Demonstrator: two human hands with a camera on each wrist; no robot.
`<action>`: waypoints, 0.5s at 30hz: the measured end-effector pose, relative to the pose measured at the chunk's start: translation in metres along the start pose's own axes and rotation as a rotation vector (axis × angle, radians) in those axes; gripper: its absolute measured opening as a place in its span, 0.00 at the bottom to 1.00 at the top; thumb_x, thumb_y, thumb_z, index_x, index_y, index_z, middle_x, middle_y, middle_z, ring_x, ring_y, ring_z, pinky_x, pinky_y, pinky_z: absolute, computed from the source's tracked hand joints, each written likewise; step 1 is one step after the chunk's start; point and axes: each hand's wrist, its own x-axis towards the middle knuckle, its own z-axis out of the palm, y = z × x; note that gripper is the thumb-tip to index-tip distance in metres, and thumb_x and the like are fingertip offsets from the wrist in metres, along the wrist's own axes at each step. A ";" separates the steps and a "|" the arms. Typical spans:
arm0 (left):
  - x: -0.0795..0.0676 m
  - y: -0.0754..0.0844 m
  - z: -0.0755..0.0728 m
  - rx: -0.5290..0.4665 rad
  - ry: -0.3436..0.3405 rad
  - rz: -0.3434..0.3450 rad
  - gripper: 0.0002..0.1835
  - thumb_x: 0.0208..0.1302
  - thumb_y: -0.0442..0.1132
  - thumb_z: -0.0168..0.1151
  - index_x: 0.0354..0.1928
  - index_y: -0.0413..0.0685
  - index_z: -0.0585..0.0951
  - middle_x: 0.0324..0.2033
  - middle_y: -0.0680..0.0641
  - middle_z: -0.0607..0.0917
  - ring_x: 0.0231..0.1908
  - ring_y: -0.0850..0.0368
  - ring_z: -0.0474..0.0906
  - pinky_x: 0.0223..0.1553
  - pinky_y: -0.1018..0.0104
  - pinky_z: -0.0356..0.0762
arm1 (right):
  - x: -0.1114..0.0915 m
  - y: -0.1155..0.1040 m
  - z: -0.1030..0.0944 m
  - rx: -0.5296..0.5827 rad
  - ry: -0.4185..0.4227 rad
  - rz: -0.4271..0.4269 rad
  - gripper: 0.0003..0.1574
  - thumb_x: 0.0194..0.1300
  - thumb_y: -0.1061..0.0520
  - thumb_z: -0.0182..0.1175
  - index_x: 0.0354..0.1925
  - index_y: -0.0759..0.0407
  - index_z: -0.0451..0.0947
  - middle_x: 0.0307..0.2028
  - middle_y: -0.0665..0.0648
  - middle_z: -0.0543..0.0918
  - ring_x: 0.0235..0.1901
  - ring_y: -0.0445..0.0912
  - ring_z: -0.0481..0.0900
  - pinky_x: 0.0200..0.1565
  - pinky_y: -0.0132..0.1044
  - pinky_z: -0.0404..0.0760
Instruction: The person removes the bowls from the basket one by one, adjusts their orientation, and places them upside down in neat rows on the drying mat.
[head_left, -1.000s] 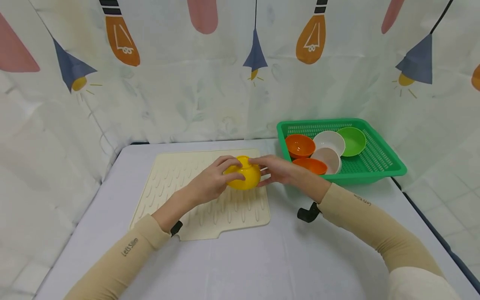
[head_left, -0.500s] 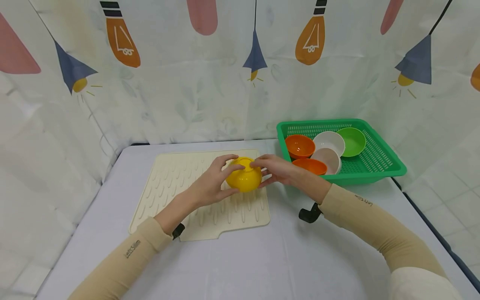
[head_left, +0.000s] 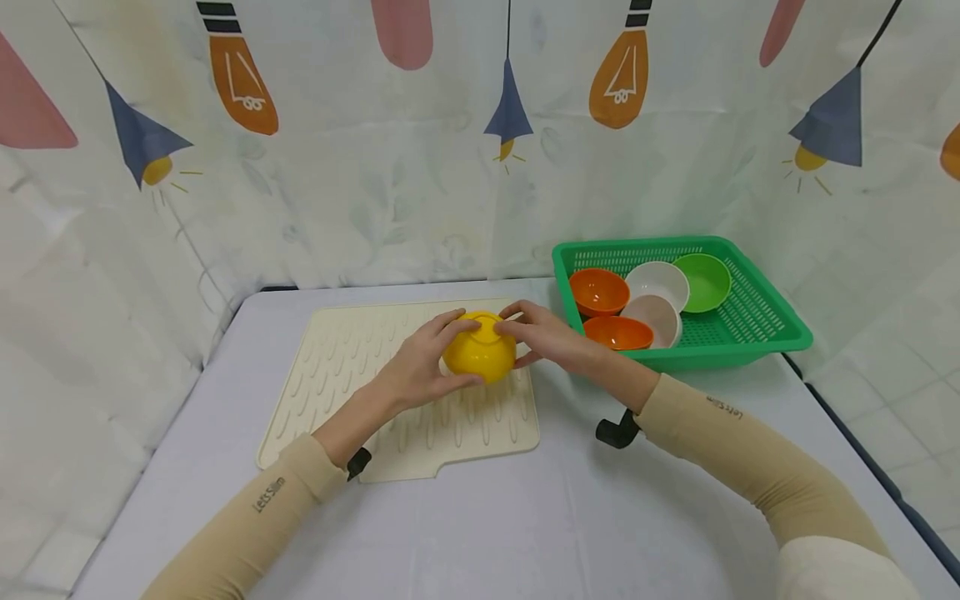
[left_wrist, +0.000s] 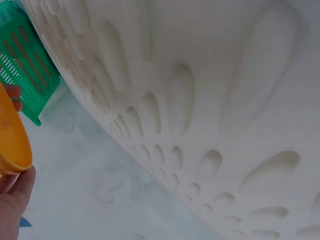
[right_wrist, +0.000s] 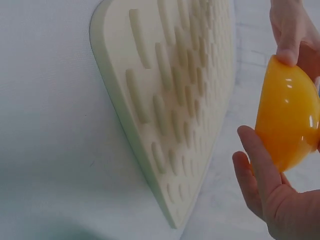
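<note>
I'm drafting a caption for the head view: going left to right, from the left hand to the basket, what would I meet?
Left hand → yellow bowl → right hand → basket.

On the white-covered table (head_left: 487, 533) lie a cream mat (head_left: 337, 375), toward ten o'clock, and a green basket (head_left: 720, 358), toward two o'clock.

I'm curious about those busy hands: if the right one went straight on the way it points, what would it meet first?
The yellow bowl, which the right hand is touching; beyond that, probably the left hand, though depth is unclear.
</note>
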 end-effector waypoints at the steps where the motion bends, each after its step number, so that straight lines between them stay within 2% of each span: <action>1: 0.000 0.000 -0.001 -0.008 0.010 -0.002 0.39 0.56 0.48 0.81 0.66 0.46 0.72 0.68 0.35 0.71 0.66 0.35 0.70 0.62 0.42 0.74 | 0.000 0.000 0.000 -0.014 -0.010 -0.015 0.34 0.75 0.45 0.61 0.68 0.60 0.64 0.62 0.64 0.73 0.58 0.57 0.76 0.45 0.46 0.88; 4: -0.003 -0.002 -0.002 -0.032 0.030 -0.018 0.39 0.55 0.47 0.81 0.65 0.45 0.73 0.67 0.37 0.73 0.66 0.38 0.71 0.64 0.45 0.73 | -0.001 0.002 -0.001 -0.070 -0.051 -0.057 0.40 0.71 0.47 0.67 0.72 0.59 0.63 0.66 0.62 0.71 0.59 0.56 0.77 0.48 0.45 0.86; 8: -0.005 -0.005 -0.004 -0.058 0.036 -0.024 0.38 0.55 0.47 0.81 0.64 0.45 0.73 0.66 0.40 0.74 0.66 0.42 0.71 0.65 0.47 0.72 | -0.001 0.005 -0.002 -0.246 -0.076 -0.140 0.49 0.63 0.49 0.74 0.75 0.58 0.62 0.70 0.57 0.69 0.63 0.55 0.75 0.55 0.45 0.83; 10: -0.006 -0.006 -0.005 -0.066 0.033 -0.026 0.38 0.55 0.48 0.81 0.63 0.44 0.73 0.65 0.41 0.74 0.66 0.42 0.71 0.65 0.47 0.72 | -0.001 0.005 -0.002 -0.336 -0.067 -0.197 0.50 0.61 0.49 0.75 0.74 0.58 0.63 0.70 0.56 0.70 0.64 0.55 0.73 0.58 0.46 0.81; 15: -0.007 -0.011 -0.005 -0.091 0.010 -0.059 0.38 0.54 0.48 0.82 0.62 0.43 0.73 0.65 0.42 0.75 0.66 0.44 0.71 0.65 0.48 0.73 | 0.004 0.008 0.000 -0.431 -0.058 -0.336 0.50 0.61 0.51 0.77 0.73 0.59 0.63 0.68 0.57 0.72 0.67 0.53 0.71 0.62 0.50 0.77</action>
